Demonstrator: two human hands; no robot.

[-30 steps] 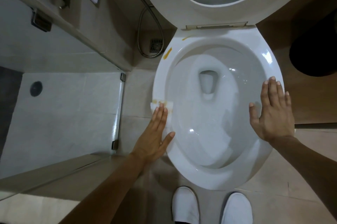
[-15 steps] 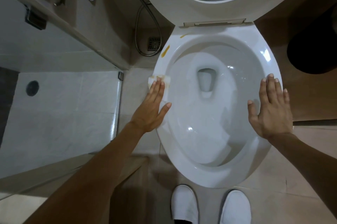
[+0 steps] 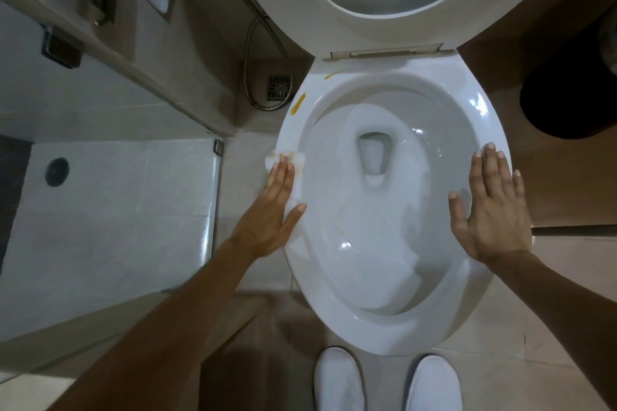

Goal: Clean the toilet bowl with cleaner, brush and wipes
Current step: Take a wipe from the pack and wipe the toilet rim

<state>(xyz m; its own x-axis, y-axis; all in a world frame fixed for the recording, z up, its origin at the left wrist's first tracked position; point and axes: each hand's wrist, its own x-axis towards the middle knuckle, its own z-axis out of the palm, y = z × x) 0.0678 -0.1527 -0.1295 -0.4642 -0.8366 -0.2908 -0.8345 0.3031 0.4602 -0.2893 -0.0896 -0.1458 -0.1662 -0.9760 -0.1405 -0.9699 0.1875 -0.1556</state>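
The toilet bowl [image 3: 394, 203] fills the centre and right of the frame, its seat [image 3: 364, 6] raised at the top. Your left hand [image 3: 270, 210] lies flat on the bowl's left rim, fingers [image 3: 280, 176] straight and together, pressing a white wipe [image 3: 289, 161] onto the porcelain; the wipe's upper edge, showing past your fingertips, carries a yellow-brown smear. Further up the same rim sit two more yellow-brown stains [image 3: 298, 104], one an oval streak, the other a thin streak near the hinge. Your right hand [image 3: 490, 206] rests palm down on the bowl's right rim, its fingers straight, thumb spread, holding nothing. Water stands in the bottom of the bowl.

Below the bowl, at the bottom edge, you see your two white shoes [image 3: 387, 380] on the tiled floor [image 3: 253, 323]. Left of the toilet, a metal hose [image 3: 248, 76] loops beside a floor drain [image 3: 278, 87]. A glass shower partition [image 3: 213, 206] runs down the left, with a round drain [image 3: 57, 171] behind it. A dark bin [image 3: 571, 93] stands at the right edge.
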